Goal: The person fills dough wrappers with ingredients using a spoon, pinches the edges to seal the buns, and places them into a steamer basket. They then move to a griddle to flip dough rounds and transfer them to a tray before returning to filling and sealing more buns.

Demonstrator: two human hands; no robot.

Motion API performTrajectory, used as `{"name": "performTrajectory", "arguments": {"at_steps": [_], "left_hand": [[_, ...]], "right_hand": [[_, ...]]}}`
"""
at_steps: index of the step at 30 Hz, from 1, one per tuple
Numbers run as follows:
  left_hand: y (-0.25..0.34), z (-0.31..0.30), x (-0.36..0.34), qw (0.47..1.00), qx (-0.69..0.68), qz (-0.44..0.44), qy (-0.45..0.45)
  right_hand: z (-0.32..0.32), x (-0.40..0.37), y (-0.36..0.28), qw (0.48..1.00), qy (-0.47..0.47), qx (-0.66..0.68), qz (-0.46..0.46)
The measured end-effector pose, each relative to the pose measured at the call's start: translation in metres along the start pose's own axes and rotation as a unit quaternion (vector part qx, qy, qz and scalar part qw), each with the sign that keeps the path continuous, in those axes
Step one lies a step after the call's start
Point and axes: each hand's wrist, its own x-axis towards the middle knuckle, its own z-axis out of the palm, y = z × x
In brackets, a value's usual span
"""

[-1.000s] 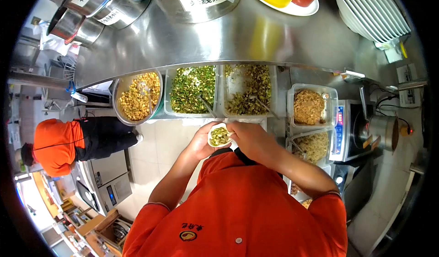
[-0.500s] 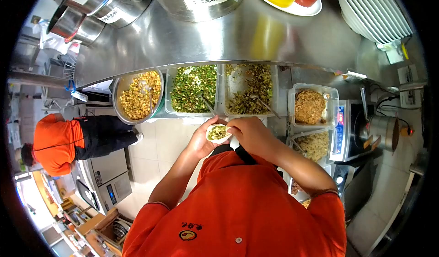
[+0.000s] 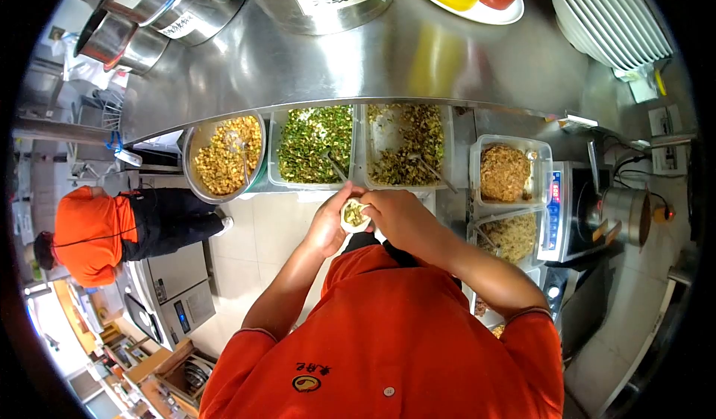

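Note:
Between my two hands, close in front of my chest, is a dough wrapper with chopped green filling showing in its opening. My left hand cups it from the left. The fingers of my right hand pinch its edge on the right side. Just beyond my hands stands a clear tub of dark chopped greens with a spoon in it. To its left is a tub of bright green chopped filling, also with a spoon. A round bowl of yellow filling is farther left.
A steel shelf spans the far side, holding pots, stacked white plates and a plate with yellow and red containers. At right are a tub of brown filling and a scale. A co-worker bends over at left.
The wrapper's opening has drawn in smaller and rounder, covering more of the filling. My right fingers have shifted slightly left along its edge.

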Motion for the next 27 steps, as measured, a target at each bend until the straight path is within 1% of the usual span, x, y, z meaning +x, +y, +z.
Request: {"name": "performTrajectory", "arguments": {"at_steps": [2,3,4,5,6,7,8,11,12,14,15,16,18,21,22,24,25,27], "left_hand": [[0.003,-0.004,0.001,1.000,0.000,0.001,-0.028],[0.005,-0.003,-0.001,1.000,0.012,-0.004,-0.028],[0.007,-0.001,-0.002,1.000,0.011,-0.004,-0.028],[0.008,0.002,-0.003,0.999,0.046,0.005,-0.014],[0.009,0.004,-0.003,0.997,0.081,0.015,0.000],[0.010,0.000,-0.002,0.996,0.080,0.021,-0.024],[0.010,0.001,-0.004,0.996,0.081,0.021,-0.024],[0.017,0.016,-0.020,0.987,0.073,0.127,-0.062],[0.015,0.017,-0.023,0.987,0.074,0.127,-0.062],[0.010,0.018,-0.028,0.963,0.186,0.193,-0.024],[0.010,0.018,-0.031,0.970,0.172,0.170,-0.013],[0.007,0.015,-0.028,0.970,0.173,0.171,-0.012],[-0.002,0.004,-0.018,0.943,0.255,0.211,0.017],[-0.006,-0.001,-0.014,0.944,0.251,0.211,0.024],[-0.005,0.000,-0.015,0.944,0.252,0.211,0.023],[-0.002,0.006,-0.022,0.970,0.126,0.205,-0.026],[0.001,0.009,-0.025,0.970,0.127,0.205,-0.026],[0.005,0.015,-0.029,0.980,0.058,0.186,-0.047]], "right_hand": [[-0.008,0.002,0.002,0.997,-0.051,-0.053,-0.016],[-0.007,0.001,-0.002,0.997,-0.051,-0.053,-0.018],[-0.005,-0.003,-0.008,1.000,-0.009,-0.011,-0.017],[-0.003,-0.006,-0.011,0.999,0.034,0.031,-0.015],[-0.003,-0.004,-0.009,0.999,0.034,0.031,-0.014],[-0.003,0.001,-0.004,0.999,0.017,0.029,-0.005],[-0.003,0.005,-0.002,1.000,0.001,0.027,0.003],[-0.015,0.006,-0.011,1.000,-0.003,0.013,-0.005],[-0.016,0.005,-0.011,1.000,-0.002,0.012,-0.006],[-0.013,0.002,-0.011,0.998,0.033,-0.008,-0.052],[-0.012,0.001,-0.012,0.998,0.033,-0.006,-0.053],[-0.011,0.000,-0.012,0.997,0.032,-0.032,-0.062],[-0.008,-0.001,-0.012,0.995,0.031,-0.058,-0.072],[0.002,0.000,0.000,0.995,0.028,-0.069,-0.066],[0.005,-0.001,0.004,0.995,0.042,-0.063,-0.065],[0.004,-0.002,0.003,0.995,0.057,-0.057,-0.065],[-0.001,-0.003,-0.003,0.995,0.057,-0.051,-0.060],[-0.002,-0.005,-0.007,0.996,0.059,-0.044,-0.053]]}}
